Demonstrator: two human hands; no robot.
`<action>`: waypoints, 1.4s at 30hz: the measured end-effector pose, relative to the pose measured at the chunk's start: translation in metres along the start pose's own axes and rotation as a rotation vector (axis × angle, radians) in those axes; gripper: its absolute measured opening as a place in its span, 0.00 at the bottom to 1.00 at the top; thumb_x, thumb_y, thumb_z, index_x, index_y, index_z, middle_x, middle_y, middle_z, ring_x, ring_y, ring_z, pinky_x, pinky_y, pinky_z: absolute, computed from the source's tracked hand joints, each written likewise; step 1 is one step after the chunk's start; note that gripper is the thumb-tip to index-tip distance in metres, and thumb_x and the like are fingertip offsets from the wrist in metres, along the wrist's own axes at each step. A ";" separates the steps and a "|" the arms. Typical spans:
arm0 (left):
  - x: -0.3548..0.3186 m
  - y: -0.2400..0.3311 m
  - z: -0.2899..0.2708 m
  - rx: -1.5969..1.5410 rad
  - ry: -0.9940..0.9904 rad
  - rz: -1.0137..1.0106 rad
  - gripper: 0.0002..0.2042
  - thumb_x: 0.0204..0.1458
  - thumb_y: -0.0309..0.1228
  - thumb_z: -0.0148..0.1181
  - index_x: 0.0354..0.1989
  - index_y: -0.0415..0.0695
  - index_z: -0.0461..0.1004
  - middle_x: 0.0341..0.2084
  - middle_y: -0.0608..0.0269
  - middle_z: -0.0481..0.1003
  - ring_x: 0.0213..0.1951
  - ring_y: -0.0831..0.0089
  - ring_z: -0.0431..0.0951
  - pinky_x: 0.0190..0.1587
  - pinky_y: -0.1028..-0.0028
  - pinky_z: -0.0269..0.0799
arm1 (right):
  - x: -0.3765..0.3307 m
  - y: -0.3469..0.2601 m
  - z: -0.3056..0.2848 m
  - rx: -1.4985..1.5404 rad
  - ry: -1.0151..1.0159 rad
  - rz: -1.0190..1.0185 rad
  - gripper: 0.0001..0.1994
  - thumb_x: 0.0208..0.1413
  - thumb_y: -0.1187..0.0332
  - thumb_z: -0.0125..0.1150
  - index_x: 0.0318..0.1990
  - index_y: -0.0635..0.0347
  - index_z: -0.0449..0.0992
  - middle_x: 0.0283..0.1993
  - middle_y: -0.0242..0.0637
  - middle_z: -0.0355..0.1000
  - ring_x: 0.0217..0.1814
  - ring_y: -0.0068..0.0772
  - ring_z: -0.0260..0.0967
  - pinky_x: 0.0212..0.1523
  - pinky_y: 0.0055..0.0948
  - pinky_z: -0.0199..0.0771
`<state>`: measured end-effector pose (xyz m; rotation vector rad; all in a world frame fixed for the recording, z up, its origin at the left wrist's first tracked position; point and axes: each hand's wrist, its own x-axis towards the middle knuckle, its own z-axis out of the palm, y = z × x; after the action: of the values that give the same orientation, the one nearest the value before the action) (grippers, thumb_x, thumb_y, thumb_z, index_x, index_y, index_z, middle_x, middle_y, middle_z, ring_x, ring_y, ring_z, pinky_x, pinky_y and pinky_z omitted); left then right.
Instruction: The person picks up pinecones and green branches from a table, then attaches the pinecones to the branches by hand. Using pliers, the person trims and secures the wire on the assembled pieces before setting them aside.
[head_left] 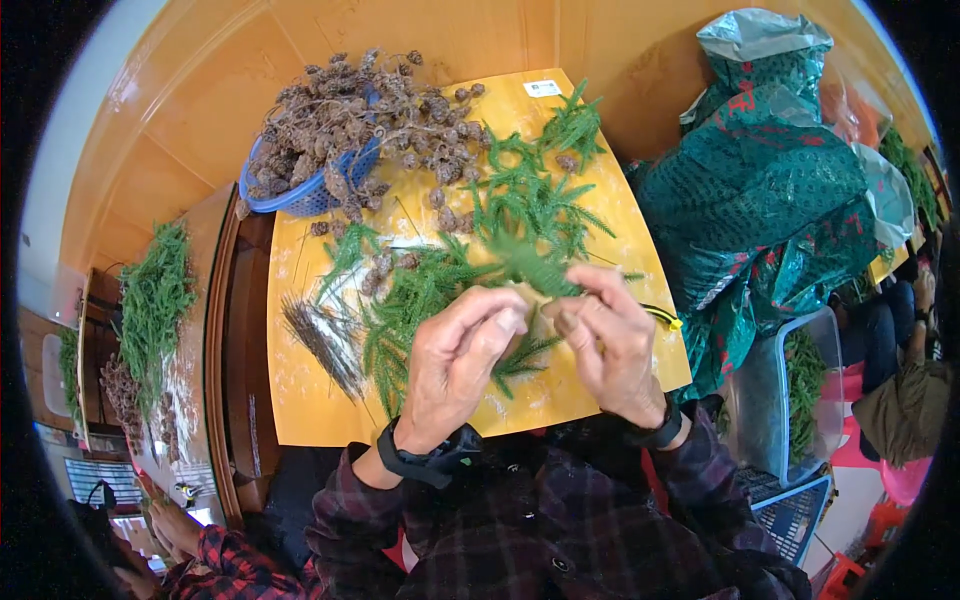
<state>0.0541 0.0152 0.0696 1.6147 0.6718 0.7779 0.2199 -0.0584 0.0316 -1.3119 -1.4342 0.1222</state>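
Observation:
Over the near half of the yellow board (640, 240) my two hands are close together. My right hand (612, 345) is closed in a pinch at the base of a green artificial pine sprig (530, 265), which is blurred and points up and left. Just left of it, my left hand (462, 350) has its thumb and forefinger pressed together; what lies between them is too small to make out. Loose green sprigs (425, 290) spread under and beyond my hands. A bundle of thin dark wires (325, 350) lies left of my left hand. A yellow-and-black handle (662, 318) shows beside my right hand.
Brown cones (325, 125) heap over a blue basket (290, 200) at the far left. Large green bags (755, 200) stand on the right, above a clear bin (760, 400) of greenery. Another person's hand (175, 525) and more greenery (155, 300) are at left.

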 end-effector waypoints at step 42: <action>0.003 -0.053 -0.007 0.007 -0.039 -0.043 0.10 0.51 0.18 0.58 0.42 0.38 0.71 0.34 0.65 0.70 0.37 0.78 0.73 0.40 0.78 0.70 | -0.004 0.024 -0.004 0.684 -0.263 0.646 0.15 0.65 0.62 0.51 0.39 0.66 0.79 0.44 0.32 0.74 0.31 0.13 0.65 0.31 0.16 0.64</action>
<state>0.0499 0.0308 0.0184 1.6125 0.6792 0.7119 0.2367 -0.0546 0.0146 -1.1421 -0.9767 1.1442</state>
